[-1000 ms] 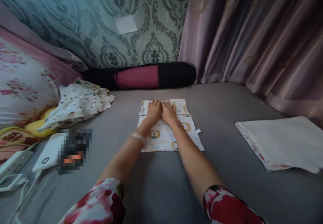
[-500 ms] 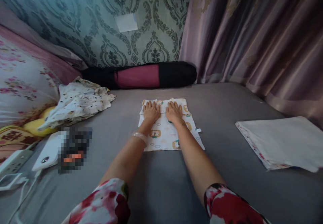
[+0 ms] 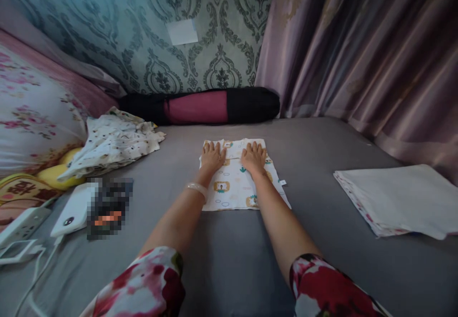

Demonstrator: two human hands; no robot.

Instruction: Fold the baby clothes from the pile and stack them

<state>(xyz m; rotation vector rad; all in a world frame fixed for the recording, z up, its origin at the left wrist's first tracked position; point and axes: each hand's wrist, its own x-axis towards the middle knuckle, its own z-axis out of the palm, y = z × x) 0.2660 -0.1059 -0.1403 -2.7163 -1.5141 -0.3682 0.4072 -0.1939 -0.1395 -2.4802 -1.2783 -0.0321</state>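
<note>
A white cloth with a yellow lion print (image 3: 234, 188) lies flat on the grey bed sheet, its far edge folded over toward me. On the left part of that fold, my left hand (image 3: 212, 157) rests palm down with fingers spread. My right hand (image 3: 254, 157) presses flat on the fold's right part, fingers also apart. A small white tag sticks out from the cloth's right edge. Parts of the fold are covered by both hands.
A folded white cloth (image 3: 397, 200) lies at the right. At the left are a dotted crumpled cloth (image 3: 118, 138), a white power bank (image 3: 76, 209), a power strip (image 3: 26, 224) with cables, and a pillow (image 3: 39, 112). A black-and-pink bag (image 3: 196, 107) lies along the wall.
My right hand has slid to the right along the fold, so the hands are farther apart. My left hand has barely moved, still flat on the cloth.
</note>
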